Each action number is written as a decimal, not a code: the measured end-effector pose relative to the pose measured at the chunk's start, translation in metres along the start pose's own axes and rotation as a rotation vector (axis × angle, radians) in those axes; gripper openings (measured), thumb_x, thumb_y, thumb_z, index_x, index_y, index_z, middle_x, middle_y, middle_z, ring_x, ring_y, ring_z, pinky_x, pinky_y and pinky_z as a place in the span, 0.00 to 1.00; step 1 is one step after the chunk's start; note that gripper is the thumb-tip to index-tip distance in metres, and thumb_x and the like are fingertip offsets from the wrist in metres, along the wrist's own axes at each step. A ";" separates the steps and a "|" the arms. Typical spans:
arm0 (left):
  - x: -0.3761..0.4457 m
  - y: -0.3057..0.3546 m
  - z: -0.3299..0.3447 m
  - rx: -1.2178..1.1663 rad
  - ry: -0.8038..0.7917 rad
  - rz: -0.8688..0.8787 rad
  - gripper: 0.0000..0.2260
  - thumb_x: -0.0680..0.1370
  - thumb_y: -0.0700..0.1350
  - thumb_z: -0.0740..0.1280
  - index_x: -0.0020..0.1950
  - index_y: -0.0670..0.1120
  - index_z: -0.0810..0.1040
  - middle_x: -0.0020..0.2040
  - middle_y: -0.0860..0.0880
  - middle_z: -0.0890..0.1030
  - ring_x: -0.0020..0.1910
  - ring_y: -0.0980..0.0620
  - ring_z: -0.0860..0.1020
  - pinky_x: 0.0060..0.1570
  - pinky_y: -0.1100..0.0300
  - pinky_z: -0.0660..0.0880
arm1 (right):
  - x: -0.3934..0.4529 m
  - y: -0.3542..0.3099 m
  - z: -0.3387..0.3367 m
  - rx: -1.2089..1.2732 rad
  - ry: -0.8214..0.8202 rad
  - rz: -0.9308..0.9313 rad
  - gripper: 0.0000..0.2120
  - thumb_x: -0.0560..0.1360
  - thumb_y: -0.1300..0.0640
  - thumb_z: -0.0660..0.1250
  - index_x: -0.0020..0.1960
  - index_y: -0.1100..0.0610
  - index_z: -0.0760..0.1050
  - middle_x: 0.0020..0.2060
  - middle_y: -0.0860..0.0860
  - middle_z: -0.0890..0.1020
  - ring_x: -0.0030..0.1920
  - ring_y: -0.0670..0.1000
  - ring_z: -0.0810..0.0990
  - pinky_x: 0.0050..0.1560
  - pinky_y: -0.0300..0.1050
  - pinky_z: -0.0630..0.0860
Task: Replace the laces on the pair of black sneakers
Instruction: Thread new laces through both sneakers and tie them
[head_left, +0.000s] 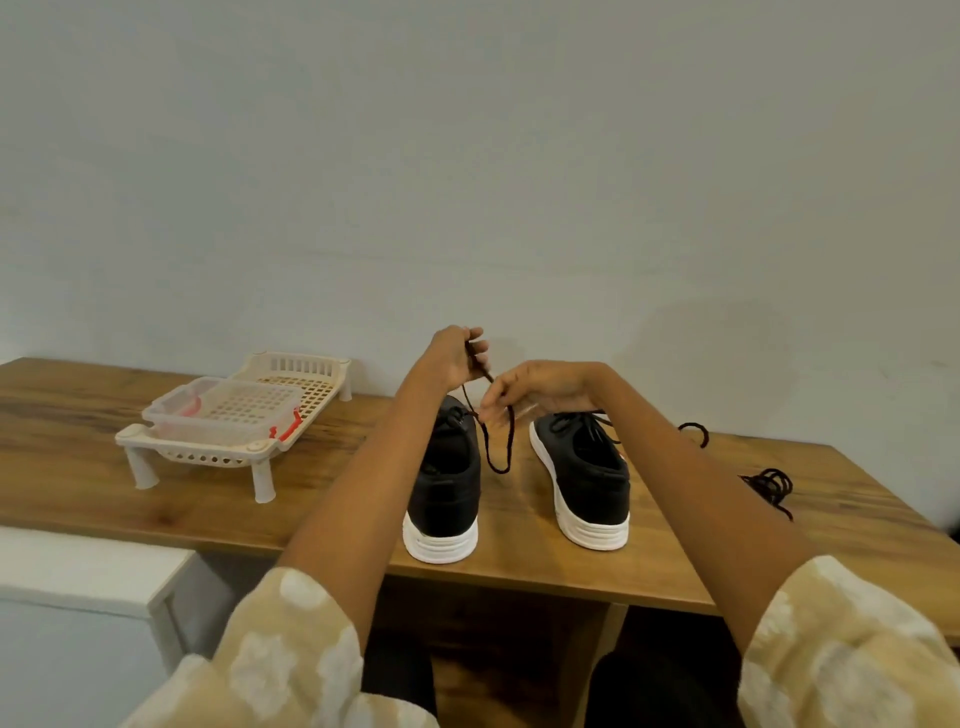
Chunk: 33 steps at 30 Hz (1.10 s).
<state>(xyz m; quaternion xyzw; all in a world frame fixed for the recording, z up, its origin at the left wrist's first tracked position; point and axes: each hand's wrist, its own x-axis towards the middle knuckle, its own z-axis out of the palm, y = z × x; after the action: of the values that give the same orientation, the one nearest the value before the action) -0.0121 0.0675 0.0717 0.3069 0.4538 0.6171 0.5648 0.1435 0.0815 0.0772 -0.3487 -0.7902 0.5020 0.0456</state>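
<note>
Two black sneakers with white soles stand heel-toward-me on the wooden table (156, 499). Above the left sneaker (447, 488), my left hand (457, 358) is raised and pinches a black lace (488, 452). The lace runs down from it into the sneaker's upper eyelets. Just to the right and lower, my right hand (540, 387) grips the same lace, and a loop hangs between the shoes. The right sneaker (587, 478) still has a black lace in it.
A cream plastic rack (296, 384) with a clear lidded box (223, 410) on it stands at the back left. Loose black laces (769, 486) lie bunched at the table's right side. A white surface (78, 566) adjoins the table at lower left.
</note>
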 end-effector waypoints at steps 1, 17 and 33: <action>0.000 0.004 0.000 0.096 0.004 -0.003 0.13 0.82 0.39 0.46 0.44 0.44 0.67 0.25 0.50 0.67 0.20 0.55 0.62 0.20 0.64 0.61 | 0.001 0.004 -0.002 0.051 0.164 -0.032 0.10 0.78 0.65 0.59 0.51 0.57 0.77 0.55 0.55 0.81 0.53 0.51 0.80 0.62 0.50 0.74; -0.050 -0.009 0.026 1.050 -0.665 -0.024 0.13 0.84 0.44 0.51 0.52 0.44 0.75 0.39 0.48 0.78 0.30 0.56 0.73 0.34 0.64 0.71 | 0.003 -0.055 -0.031 1.046 0.613 -0.191 0.16 0.84 0.55 0.48 0.41 0.58 0.67 0.30 0.50 0.68 0.17 0.44 0.64 0.20 0.35 0.65; -0.032 0.003 0.026 0.441 0.040 0.150 0.12 0.79 0.50 0.65 0.47 0.42 0.78 0.45 0.47 0.78 0.37 0.52 0.72 0.34 0.61 0.73 | -0.016 -0.016 -0.010 -0.036 0.525 -0.202 0.17 0.82 0.48 0.55 0.44 0.54 0.77 0.33 0.50 0.75 0.29 0.45 0.68 0.27 0.34 0.64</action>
<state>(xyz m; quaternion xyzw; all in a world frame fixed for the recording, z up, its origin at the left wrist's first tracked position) 0.0156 0.0415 0.0889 0.4433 0.5647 0.5494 0.4275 0.1512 0.0756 0.1000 -0.3872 -0.7909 0.3730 0.2924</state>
